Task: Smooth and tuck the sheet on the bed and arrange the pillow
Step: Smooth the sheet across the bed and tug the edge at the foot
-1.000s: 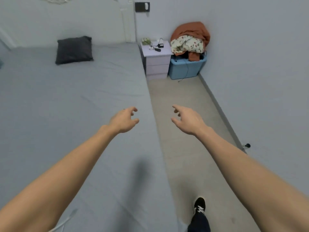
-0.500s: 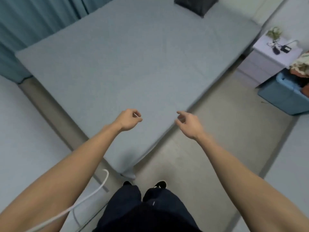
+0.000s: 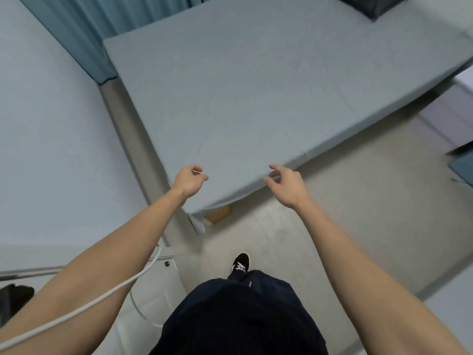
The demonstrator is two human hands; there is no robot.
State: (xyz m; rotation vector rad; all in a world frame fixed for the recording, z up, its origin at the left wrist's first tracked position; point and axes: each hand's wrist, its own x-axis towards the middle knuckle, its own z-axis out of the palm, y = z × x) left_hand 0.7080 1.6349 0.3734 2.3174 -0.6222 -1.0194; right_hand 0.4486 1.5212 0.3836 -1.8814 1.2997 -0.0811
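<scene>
A grey-blue sheet [image 3: 256,80] covers the bed and lies mostly flat, with its near corner hanging a little loose over the bed's foot. A dark grey pillow [image 3: 368,5] lies at the far top right, cut off by the frame edge. My left hand [image 3: 189,179] hovers over the near corner of the bed, fingers loosely curled and holding nothing. My right hand [image 3: 286,183] floats at the bed's side edge, fingers relaxed and half bent, empty.
A teal curtain [image 3: 84,34] hangs behind the bed's far left corner. A pale wall [image 3: 51,139] runs close along the foot of the bed. A white cable [image 3: 107,293] crosses under my left arm. Beige floor [image 3: 345,213] lies to the right, with a blue bin [image 3: 463,165] at the edge.
The view has swung further left and down toward the bed's near corner. Both hands have stayed out in front, now over that corner; the pillow has slid to the top right edge.
</scene>
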